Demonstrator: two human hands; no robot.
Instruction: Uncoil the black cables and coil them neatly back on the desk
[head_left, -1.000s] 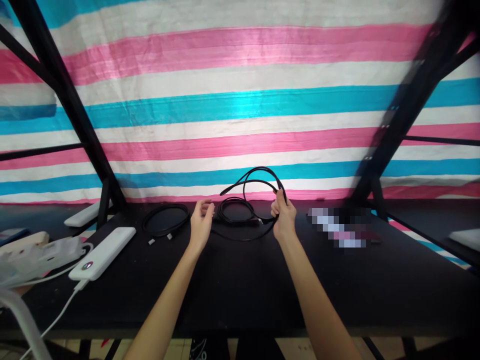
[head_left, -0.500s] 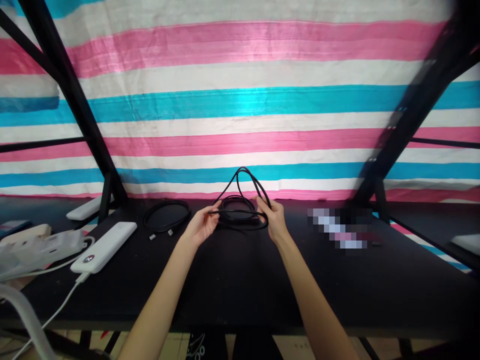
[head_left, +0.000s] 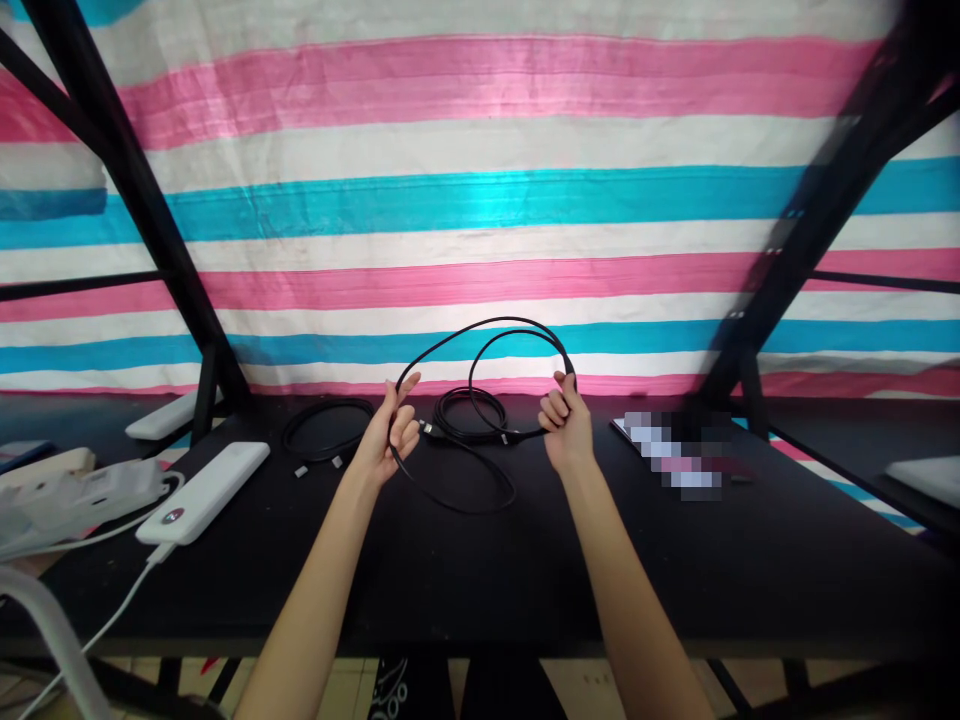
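Note:
A thin black cable (head_left: 480, 321) arcs in wide loops between my two hands, above the black tabletop. My left hand (head_left: 386, 435) is closed around one side of the loop. At the other side my right hand (head_left: 568, 425) grips the gathered strands, its fingers curled in. A lower loop of the cable hangs down between the hands. Behind them, on the table, lies a coiled black cable (head_left: 471, 392); a metal plug (head_left: 426, 428) shows close to my left hand. Whether that plug belongs to the held cable I cannot tell.
Left of my hands lies another coiled black cable (head_left: 328, 403) with metal plugs. A white power bank (head_left: 204, 495) with a white lead is farther left, beside a white power strip (head_left: 75, 505). A pixelated item (head_left: 664, 455) lies right. Black frame posts (head_left: 780, 260) stand either side.
My hands have moved apart, and the cable between them has opened from a bunched coil into wide loops. A metal plug now shows beside my left hand. The view has shifted slightly.

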